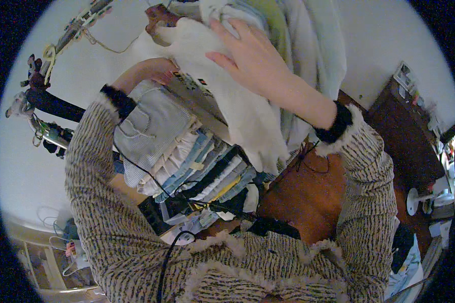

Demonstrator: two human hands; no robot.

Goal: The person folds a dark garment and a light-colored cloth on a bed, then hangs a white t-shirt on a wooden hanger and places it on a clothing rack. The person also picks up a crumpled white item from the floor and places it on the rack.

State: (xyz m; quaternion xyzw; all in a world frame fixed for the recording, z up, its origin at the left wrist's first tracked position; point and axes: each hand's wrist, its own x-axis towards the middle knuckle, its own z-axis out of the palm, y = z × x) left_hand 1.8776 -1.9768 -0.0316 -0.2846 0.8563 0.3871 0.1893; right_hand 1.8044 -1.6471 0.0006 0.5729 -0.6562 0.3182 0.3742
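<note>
A cream-white garment (231,102) hangs in front of me, its lower end reaching down past a stack of folded clothes (197,163). My right hand (246,57) lies on the upper part of this garment with the fingers spread; whether it grips any cloth cannot be told. My left hand (161,71) is at the garment's left edge, its fingertips bent and partly hidden, so its hold is unclear. Below my left hand, a grey striped garment with a drawstring (155,121) lies on top of the stack. Other pale garments (311,45) hang behind and to the right.
A rack (68,38) with hair ties and other small items stands at the left. Black cables (148,172) run across the clothes stack. A dark wooden cabinet (405,128) stands at the right, with small objects along its top. Brown floor (307,193) shows below the hanging clothes.
</note>
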